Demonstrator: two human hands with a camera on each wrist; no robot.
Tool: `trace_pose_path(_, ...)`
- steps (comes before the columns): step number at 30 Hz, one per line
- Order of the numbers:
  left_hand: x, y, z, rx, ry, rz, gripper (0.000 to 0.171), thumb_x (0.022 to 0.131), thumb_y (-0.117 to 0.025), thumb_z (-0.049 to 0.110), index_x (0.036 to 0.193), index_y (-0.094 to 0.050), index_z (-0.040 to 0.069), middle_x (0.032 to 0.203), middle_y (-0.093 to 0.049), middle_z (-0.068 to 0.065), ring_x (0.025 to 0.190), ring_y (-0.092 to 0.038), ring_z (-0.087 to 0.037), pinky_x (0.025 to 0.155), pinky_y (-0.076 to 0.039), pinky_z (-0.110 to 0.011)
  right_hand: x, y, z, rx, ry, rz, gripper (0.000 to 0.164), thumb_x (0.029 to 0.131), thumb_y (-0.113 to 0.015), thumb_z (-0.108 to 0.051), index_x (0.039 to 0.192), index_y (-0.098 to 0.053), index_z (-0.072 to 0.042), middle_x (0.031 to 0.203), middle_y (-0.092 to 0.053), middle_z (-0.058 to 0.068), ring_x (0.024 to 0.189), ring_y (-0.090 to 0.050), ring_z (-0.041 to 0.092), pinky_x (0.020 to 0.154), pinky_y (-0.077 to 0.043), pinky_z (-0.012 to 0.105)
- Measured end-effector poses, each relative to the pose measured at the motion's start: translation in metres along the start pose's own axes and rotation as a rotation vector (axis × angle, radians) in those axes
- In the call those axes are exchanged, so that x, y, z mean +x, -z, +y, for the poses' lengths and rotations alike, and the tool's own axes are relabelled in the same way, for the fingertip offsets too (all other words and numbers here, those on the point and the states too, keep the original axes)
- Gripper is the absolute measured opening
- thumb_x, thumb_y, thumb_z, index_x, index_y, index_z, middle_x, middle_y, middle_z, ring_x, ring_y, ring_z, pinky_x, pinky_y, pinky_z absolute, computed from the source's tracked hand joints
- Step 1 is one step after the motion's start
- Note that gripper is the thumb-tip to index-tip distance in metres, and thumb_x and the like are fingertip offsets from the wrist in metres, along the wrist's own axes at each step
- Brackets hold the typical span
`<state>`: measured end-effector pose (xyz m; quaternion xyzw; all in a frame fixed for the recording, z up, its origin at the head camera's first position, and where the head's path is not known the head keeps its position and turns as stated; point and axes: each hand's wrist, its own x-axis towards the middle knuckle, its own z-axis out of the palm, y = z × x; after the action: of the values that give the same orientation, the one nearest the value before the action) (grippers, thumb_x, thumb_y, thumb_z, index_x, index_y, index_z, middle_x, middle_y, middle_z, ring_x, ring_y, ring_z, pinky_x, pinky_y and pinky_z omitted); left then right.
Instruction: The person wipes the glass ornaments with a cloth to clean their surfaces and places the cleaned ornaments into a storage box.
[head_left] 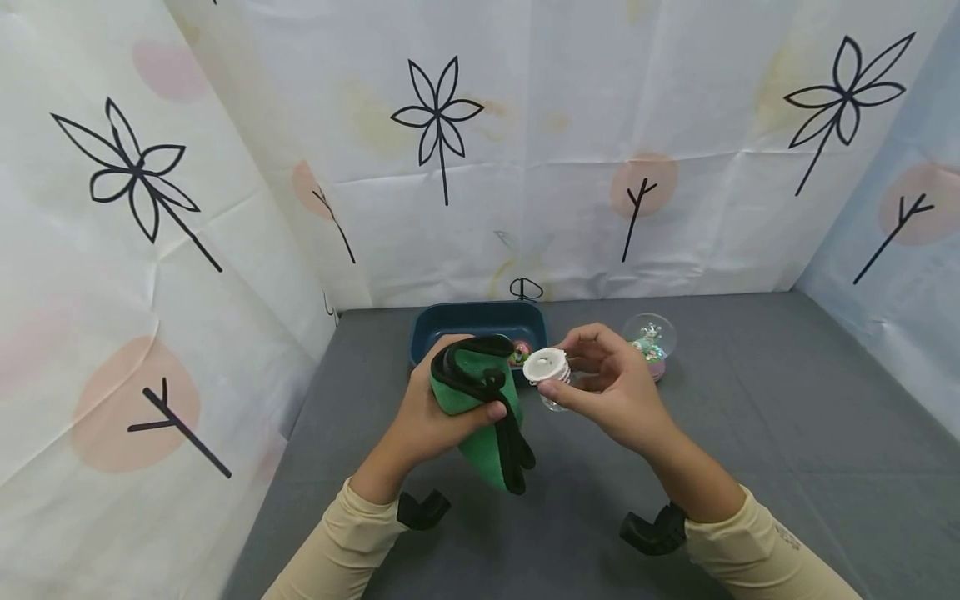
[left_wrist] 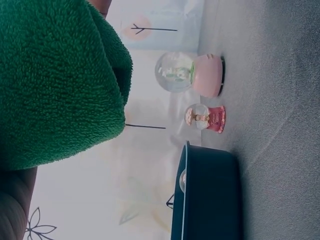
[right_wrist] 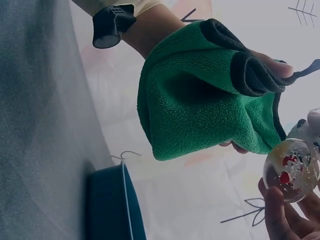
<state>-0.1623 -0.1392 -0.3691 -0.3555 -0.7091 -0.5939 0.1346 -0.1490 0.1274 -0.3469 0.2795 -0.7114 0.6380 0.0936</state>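
Two hands are at work above one grey bench (head_left: 750, 433). The left hand (head_left: 431, 417) has its grip closed around one green cloth (head_left: 480, 454) with black edging, bunched up, the thumb pressed over the near side. The right hand (head_left: 618, 387) has a narrow grip, pinching one small globe (head_left: 546, 365) by its white base; the base faces up and the clear dome points down, with red and white bits inside. That globe is in the air just beside the cloth; whether the two touch, I cannot tell. Beyond the hands sits one dark blue bin (head_left: 480, 307), and in it shows one round, clear-topped item (head_left: 520, 353), partly hidden, with coloured bits. Two more globes stand upright on the bench to the right of the bin: one larger, on a pink base (left_wrist: 207, 75), and one smaller, on a red-pink base (left_wrist: 216, 119), nearer the bin. Two black wrist devices (head_left: 423, 510), one per arm, sit by two cream sleeves (head_left: 345, 533). Three outlined flowers (head_left: 437, 112) mark the pale backdrop (head_left: 525, 233) behind.
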Motion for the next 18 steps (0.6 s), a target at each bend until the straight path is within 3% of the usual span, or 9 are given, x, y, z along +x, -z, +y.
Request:
trace_pose_path(6,-0.0002,-0.0004,-0.0019,-0.03,-0.003,-0.013,0.069,0.087,-0.089,0.04,0.144,-0.057,0.016,0.132,-0.067,-0.009,0.115,-0.069,-0.024,0.097,-0.062,-0.039,0.0012,-0.001,0.0005,-0.024,0.077,-0.086,0.042,0.09,-0.079,0.008,0.129,-0.068,0.0,0.121,-0.075,-0.005,0.114,-0.072,0.012,0.087,-0.064,0.028)
trace_pose_path(8,-0.0001,-0.0005,-0.0027,-0.037,-0.004,-0.016,0.07,0.087,-0.089,0.041,0.144,-0.057,0.016,0.132,-0.067,-0.009,0.115,-0.069,-0.024,0.097,-0.062,-0.039,0.0019,-0.0014,0.0006,-0.006,0.106,-0.125,0.042,0.091,-0.078,0.008,0.131,-0.068,0.002,0.126,-0.073,-0.004,0.113,-0.067,0.01,0.082,-0.063,0.026)
trace_pose_path(13,0.001,-0.001,-0.0042,-0.036,-0.01,-0.022,0.071,0.088,-0.087,0.046,0.144,-0.056,0.017,0.132,-0.068,-0.009,0.116,-0.069,-0.025,0.097,-0.062,-0.04,0.0035,-0.0026,-0.0004,0.03,0.137,-0.172,0.043,0.092,-0.076,0.009,0.135,-0.068,0.005,0.136,-0.07,0.011,0.109,-0.057,0.014,0.064,-0.059,0.024)
trace_pose_path(18,0.0006,-0.0006,-0.0035,-0.026,-0.014,-0.022,0.072,0.087,-0.087,0.047,0.144,-0.057,0.016,0.131,-0.067,-0.01,0.115,-0.069,-0.024,0.097,-0.061,-0.039,0.0028,-0.0044,-0.001,0.057,0.118,-0.154,0.042,0.087,-0.08,0.012,0.127,-0.067,0.005,0.127,-0.07,0.009,0.109,-0.068,0.013,0.071,-0.063,0.027)
